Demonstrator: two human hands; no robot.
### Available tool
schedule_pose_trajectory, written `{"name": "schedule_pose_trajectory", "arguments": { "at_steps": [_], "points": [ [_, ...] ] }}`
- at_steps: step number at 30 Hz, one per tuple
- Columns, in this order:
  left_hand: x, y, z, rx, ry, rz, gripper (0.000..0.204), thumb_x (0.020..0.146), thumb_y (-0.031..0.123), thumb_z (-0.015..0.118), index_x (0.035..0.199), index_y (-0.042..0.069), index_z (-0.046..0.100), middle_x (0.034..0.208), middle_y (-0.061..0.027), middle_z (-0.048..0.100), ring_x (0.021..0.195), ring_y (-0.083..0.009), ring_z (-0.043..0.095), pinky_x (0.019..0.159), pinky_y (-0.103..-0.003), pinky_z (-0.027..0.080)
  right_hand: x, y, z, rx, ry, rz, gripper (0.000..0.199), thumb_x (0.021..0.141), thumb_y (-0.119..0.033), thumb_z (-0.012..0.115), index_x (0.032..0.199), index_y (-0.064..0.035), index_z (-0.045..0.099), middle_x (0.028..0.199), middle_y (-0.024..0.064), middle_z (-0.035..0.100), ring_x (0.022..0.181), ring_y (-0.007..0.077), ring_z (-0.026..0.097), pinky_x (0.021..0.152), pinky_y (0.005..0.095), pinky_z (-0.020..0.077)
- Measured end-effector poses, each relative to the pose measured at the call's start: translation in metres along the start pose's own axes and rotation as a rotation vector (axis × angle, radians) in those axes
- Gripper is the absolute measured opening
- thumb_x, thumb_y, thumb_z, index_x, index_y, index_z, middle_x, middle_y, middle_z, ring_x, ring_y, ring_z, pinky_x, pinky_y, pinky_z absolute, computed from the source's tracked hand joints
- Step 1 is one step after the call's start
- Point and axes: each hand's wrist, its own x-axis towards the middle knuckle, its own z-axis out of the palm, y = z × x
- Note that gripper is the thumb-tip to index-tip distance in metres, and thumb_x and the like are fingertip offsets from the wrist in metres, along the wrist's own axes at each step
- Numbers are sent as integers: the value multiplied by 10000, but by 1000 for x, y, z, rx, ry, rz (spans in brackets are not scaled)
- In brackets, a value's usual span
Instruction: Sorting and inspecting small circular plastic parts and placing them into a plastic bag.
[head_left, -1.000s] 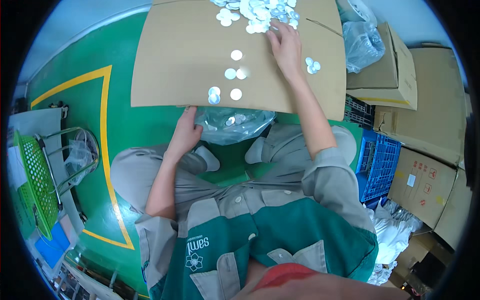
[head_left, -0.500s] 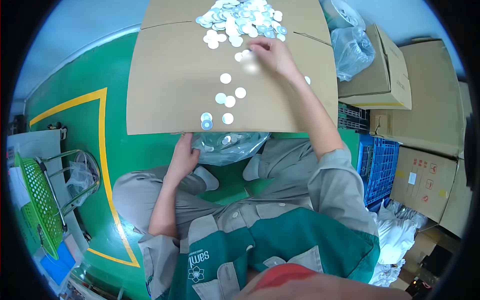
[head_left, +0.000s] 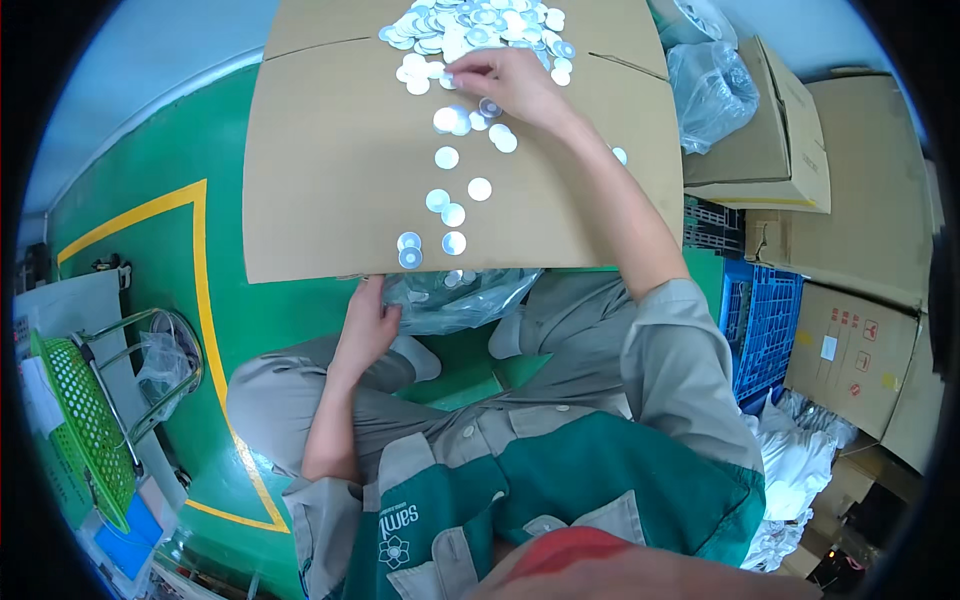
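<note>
A flat brown cardboard sheet point(head_left: 330, 170) lies in front of me with a heap of small silvery round discs point(head_left: 470, 25) at its far side and a loose trail of discs point(head_left: 448, 205) running toward me. My right hand point(head_left: 505, 85) rests palm down on discs near the heap, fingers spread over them. My left hand point(head_left: 368, 320) grips the rim of a clear plastic bag point(head_left: 460, 298) that hangs under the cardboard's near edge and holds several discs.
Brown cartons point(head_left: 790, 140) and a clear bag point(head_left: 712, 90) stand at the right, with a blue crate point(head_left: 765, 325) and more cartons point(head_left: 860, 360) below them. A green wire basket point(head_left: 85, 425) sits at the left on the green floor with a yellow line point(head_left: 200, 260).
My right hand has swept discs from the far heap toward me across the cardboard. The left hand has stayed on the bag under the near edge.
</note>
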Motion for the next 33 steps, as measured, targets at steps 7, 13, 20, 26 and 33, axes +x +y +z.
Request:
{"name": "schedule_pose_trajectory", "arguments": {
  "at_steps": [7,13,20,26,33],
  "points": [
    [10,4,6,60,-23,31,514,747,-36,503,1259,-22,456,1073,-302,546,990,-469,533,827,-473,454,30,-8,30,-488,4,-271,272,858,-225,647,1094,-89,646,1018,60,636,939,260,599,828,397,505],
    [5,7,1,8,-14,-23,520,741,-46,496,1259,-22,457,1076,-307,543,985,-476,531,832,-471,456,25,-5,30,-624,-24,-237,270,869,-253,646,1072,-76,647,998,71,633,937,259,606,771,392,522],
    [10,8,4,48,5,8,579,747,-31,608,1299,-2,435,1188,-260,547,1026,-428,553,802,-419,476,38,8,48,-743,122,-355,221,907,-258,584,988,-60,640,958,60,622,950,254,588,799,395,522],
    [1,3,-2,2,41,37,673,719,-74,480,1377,19,373,1194,-334,501,1030,-488,519,859,-465,453,17,-28,26,-185,-12,29,227,898,-208,595,1005,-23,672,815,113,664,690,211,623,636,332,500],
    [0,0,3,50,75,113,676,715,-79,468,1378,1,364,1251,-334,482,1088,-489,502,891,-440,454,-20,15,4,-229,162,56,216,882,-160,621,1049,-40,691,919,82,689,783,198,646,694,314,506]
  ]
}}
